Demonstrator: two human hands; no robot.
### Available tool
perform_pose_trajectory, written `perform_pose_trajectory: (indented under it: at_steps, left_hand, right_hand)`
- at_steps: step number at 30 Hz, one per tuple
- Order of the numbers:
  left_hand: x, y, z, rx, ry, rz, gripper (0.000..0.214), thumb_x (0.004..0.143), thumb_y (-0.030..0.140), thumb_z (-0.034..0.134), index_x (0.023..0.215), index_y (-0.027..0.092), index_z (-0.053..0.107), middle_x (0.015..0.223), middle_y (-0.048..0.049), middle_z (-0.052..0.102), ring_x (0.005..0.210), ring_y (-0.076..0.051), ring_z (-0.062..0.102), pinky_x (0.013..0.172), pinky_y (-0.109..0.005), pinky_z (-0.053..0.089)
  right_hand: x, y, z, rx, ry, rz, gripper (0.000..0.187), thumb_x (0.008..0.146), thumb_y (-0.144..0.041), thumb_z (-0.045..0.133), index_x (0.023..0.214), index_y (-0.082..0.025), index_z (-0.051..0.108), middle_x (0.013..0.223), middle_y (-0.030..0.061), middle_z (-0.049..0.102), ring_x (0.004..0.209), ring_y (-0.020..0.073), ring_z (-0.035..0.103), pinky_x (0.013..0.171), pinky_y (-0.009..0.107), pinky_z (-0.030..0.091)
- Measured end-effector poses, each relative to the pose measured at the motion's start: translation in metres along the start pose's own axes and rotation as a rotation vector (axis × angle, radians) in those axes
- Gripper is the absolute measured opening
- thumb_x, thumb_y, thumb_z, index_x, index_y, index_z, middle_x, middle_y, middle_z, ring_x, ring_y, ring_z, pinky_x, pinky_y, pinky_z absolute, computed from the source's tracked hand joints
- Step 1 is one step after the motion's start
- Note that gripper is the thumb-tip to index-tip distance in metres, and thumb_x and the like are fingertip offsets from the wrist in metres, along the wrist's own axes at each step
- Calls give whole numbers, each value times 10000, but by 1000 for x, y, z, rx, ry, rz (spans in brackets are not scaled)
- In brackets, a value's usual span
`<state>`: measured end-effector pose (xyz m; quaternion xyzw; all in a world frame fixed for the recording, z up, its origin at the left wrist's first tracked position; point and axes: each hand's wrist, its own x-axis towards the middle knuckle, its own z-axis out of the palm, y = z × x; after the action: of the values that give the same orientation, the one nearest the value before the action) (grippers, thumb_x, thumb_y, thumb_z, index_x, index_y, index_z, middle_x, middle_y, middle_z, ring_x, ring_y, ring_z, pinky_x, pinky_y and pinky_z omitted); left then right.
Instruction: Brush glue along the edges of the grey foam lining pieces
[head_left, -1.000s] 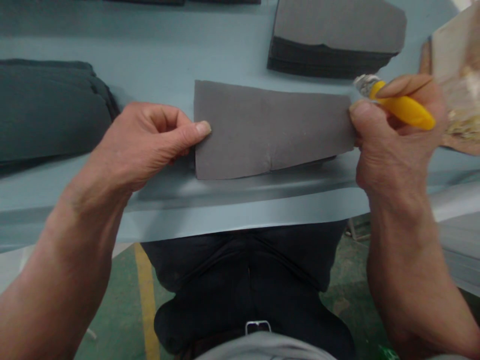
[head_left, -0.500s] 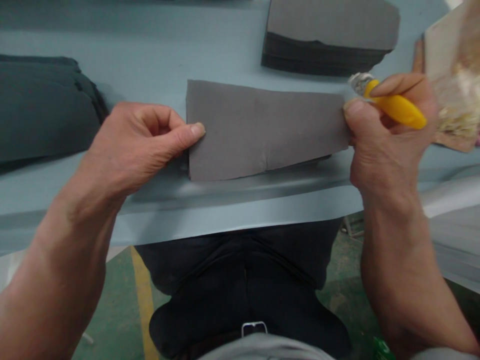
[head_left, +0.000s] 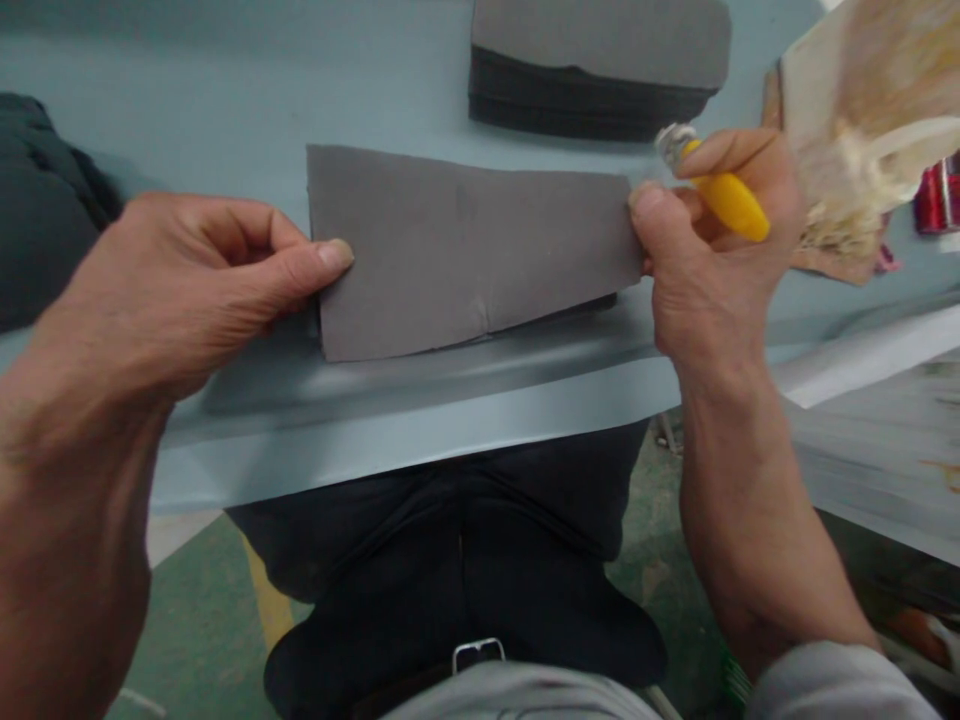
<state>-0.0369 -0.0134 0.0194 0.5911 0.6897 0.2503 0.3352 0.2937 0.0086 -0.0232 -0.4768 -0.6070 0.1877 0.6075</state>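
Grey panel (head_left: 472,250): at the tabletop's near edge, stretched crosswise between the two hands, wider at its left end; a small crease marks its lower edge, and a dark layer shows beneath at the lower right.
Left hand (head_left: 184,285): pinching the panel's left edge, thumb on top, the fingers underneath mostly hidden.
Right hand (head_left: 720,250): thumb tip at the panel's right edge, fingers curled around a yellow-handled tool (head_left: 731,203) whose whitish, crusted head points up and left.
Grey stack (head_left: 600,50): beyond the panel, well apart from the left hand, dark layers showing along its near side.
Dark stack (head_left: 41,220): at the far left, partly cut off by the frame.
Tabletop (head_left: 247,90): pale blue.
Crusted board (head_left: 817,262): right of the right hand, near a red object (head_left: 936,198).
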Motion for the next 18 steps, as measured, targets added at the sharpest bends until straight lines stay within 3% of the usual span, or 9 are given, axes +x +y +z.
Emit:
perform_pose_trajectory:
  at_steps: [7,12,18]
  left_hand:
    - [3,-10,-1,41,25,-14,576,779,688,838,741,130,701,546,61,538,453,-28,382,464,-193,170]
    - [3,-9,0,52,29,-10,572,790,688,814,743,131,691,558,71,510,459,-18,365,474,-184,173]
    - [5,-13,-1,56,24,14,583,778,698,816,736,131,688,572,68,545,478,-35,408,486,-185,201]
  right_hand:
    - [2,-2,4,-64,3,-55,473,867,-628,832,881,-264,532,632,-112,318,434,35,267,402,189,201]
    - [4,-1,3,-112,-17,-73,406,895,-530,828,887,-262,524,733,-81,431,481,43,358,454,223,285]
    - [6,2,2,-90,-30,-117,379,920,-466,821,880,-252,511,782,-72,460,502,33,375,488,225,298]
